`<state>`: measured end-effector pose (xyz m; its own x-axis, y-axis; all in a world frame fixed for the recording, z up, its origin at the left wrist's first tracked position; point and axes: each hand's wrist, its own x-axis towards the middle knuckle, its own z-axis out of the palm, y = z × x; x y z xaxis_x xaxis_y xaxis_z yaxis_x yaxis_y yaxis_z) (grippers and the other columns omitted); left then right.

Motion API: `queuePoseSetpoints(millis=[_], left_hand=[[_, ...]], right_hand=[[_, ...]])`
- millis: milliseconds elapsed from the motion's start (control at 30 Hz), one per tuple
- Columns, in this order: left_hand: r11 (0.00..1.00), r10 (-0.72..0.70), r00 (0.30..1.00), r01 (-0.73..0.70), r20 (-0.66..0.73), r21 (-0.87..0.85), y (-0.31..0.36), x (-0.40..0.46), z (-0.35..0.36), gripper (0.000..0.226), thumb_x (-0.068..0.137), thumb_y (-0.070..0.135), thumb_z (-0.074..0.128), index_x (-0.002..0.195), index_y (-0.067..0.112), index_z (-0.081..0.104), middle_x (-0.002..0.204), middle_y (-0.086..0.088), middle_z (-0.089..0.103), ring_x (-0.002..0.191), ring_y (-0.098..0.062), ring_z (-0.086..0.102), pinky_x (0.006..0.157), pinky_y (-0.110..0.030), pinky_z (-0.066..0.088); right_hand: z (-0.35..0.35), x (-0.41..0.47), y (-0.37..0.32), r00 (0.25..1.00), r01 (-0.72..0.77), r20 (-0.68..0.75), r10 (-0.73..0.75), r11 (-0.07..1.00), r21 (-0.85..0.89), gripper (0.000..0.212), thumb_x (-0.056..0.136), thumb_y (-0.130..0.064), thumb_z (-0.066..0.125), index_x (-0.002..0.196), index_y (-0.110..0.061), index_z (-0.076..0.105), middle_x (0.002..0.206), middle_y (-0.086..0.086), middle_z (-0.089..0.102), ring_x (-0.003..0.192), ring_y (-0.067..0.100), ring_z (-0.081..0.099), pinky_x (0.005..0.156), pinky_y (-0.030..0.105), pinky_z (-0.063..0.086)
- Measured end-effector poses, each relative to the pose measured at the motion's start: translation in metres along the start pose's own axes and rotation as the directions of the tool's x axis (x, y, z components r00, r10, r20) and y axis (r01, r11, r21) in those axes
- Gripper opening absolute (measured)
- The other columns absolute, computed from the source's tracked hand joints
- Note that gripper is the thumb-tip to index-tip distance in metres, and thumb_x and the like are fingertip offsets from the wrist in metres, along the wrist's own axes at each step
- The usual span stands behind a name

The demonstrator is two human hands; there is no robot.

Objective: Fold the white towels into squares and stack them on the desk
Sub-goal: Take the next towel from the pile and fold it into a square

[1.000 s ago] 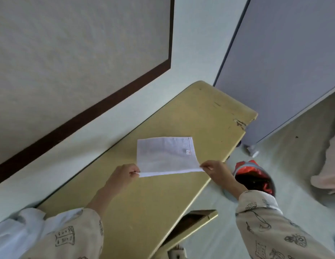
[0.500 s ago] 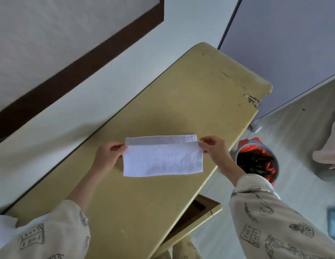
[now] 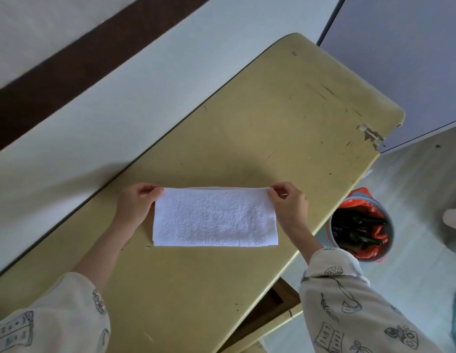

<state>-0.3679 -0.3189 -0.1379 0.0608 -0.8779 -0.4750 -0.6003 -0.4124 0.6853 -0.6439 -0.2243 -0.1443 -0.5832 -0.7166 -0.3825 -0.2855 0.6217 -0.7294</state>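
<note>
A white towel (image 3: pixel 215 217), folded in half into a long rectangle, lies flat on the yellow desk (image 3: pixel 272 128). My left hand (image 3: pixel 136 203) pinches its far left corner. My right hand (image 3: pixel 288 202) pinches its far right corner. The doubled far edges line up between my hands, and the fold runs along the near side. No other towel shows on the desk.
The desk runs along a white wall (image 3: pixel 120 98) at left. Its far right corner (image 3: pixel 372 135) is chipped. A round bin with a red liner (image 3: pixel 360 229) stands on the floor to the right of the desk. An open drawer (image 3: pixel 270 309) juts out under the front edge.
The towel lay open with my hands at its near corners; I carried that edge over to the far edge, folding it in half. The camera has tilted down and closer.
</note>
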Motion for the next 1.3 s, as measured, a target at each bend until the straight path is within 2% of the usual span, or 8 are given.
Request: queuePoseSetpoints(millis=[200,400,500,967,1067,1167,1233,1300], left_hand=[[0.999,-0.006,1.0,0.007,-0.029,0.042,0.0,0.006,0.005,0.012,0.085,0.023,0.063,0.087,0.012,0.067,0.081,-0.004,0.067,0.077,-0.022,0.061,0.076,-0.035,0.049],[0.998,-0.001,0.995,0.007,-0.099,0.064,0.003,0.002,0.011,0.017,0.087,0.022,0.061,0.09,0.006,0.066,0.081,-0.004,0.063,0.078,-0.017,0.055,0.065,-0.022,0.039],[0.998,-0.017,0.993,0.024,-0.113,0.059,0.005,0.002,0.011,0.016,0.086,0.021,0.062,0.089,0.006,0.066,0.082,-0.005,0.063,0.08,-0.018,0.056,0.072,-0.025,0.038],[0.992,-0.126,0.992,0.126,-0.029,0.024,0.004,0.004,0.006,0.01,0.081,0.019,0.068,0.072,0.018,0.062,0.078,-0.001,0.066,0.079,-0.023,0.062,0.086,-0.041,0.052],[0.994,-0.101,0.993,0.103,-0.06,0.032,0.003,0.003,0.008,0.009,0.08,0.017,0.068,0.083,0.011,0.063,0.083,-0.006,0.065,0.082,-0.028,0.062,0.084,-0.041,0.052],[0.99,0.025,0.985,0.0,-0.171,0.143,0.003,-0.007,0.012,0.028,0.085,0.019,0.063,0.108,0.006,0.055,0.101,-0.013,0.061,0.089,-0.024,0.056,0.078,-0.032,0.044],[0.937,0.201,0.947,-0.11,-0.252,0.333,0.001,-0.022,0.018,0.03,0.089,0.017,0.055,0.116,0.004,0.049,0.109,-0.016,0.055,0.099,-0.029,0.051,0.083,-0.035,0.039],[0.833,0.389,0.897,-0.246,-0.21,0.496,-0.003,-0.043,0.033,0.03,0.091,0.013,0.049,0.12,0.004,0.049,0.118,-0.017,0.053,0.112,-0.035,0.047,0.09,-0.044,0.037]], right_hand=[[0.002,0.001,-0.001,0.999,0.025,-0.032,-0.026,0.998,-0.054,0.008,0.088,-0.016,0.058,0.088,-0.011,0.064,0.072,-0.007,0.059,0.073,0.014,0.056,0.066,0.022,0.037],[0.006,0.004,-0.003,0.997,0.032,-0.07,-0.044,0.987,-0.16,0.009,0.089,-0.02,0.057,0.088,-0.013,0.064,0.074,-0.006,0.059,0.07,0.014,0.053,0.055,0.015,0.031],[0.008,0.005,-0.004,0.996,0.036,-0.076,-0.052,0.981,-0.192,0.01,0.089,-0.021,0.057,0.088,-0.014,0.063,0.075,-0.006,0.06,0.071,0.015,0.053,0.06,0.022,0.031],[0.009,0.005,-0.002,0.995,0.022,-0.091,-0.038,0.985,-0.17,0.01,0.088,-0.015,0.055,0.088,-0.011,0.065,0.08,0.001,0.065,0.074,0.017,0.057,0.066,0.022,0.036],[0.009,0.007,0.0,0.996,0.04,-0.075,-0.056,0.978,-0.205,0.011,0.088,-0.015,0.055,0.093,-0.009,0.064,0.087,0.006,0.066,0.078,0.021,0.058,0.067,0.022,0.034],[0.009,-0.001,0.002,0.963,0.207,-0.105,-0.247,0.933,-0.294,0.022,0.089,-0.016,0.056,0.109,-0.006,0.059,0.105,0.014,0.057,0.08,0.021,0.053,0.071,0.027,0.04],[0.009,-0.01,0.006,0.861,0.403,-0.111,-0.496,0.8,-0.445,0.029,0.089,-0.019,0.052,0.114,-0.005,0.056,0.107,0.017,0.054,0.088,0.027,0.054,0.073,0.036,0.047],[0.017,-0.024,0.011,0.767,0.525,-0.04,-0.641,0.662,-0.534,0.034,0.089,-0.021,0.047,0.118,-0.007,0.053,0.118,0.016,0.054,0.105,0.029,0.052,0.084,0.039,0.046]])
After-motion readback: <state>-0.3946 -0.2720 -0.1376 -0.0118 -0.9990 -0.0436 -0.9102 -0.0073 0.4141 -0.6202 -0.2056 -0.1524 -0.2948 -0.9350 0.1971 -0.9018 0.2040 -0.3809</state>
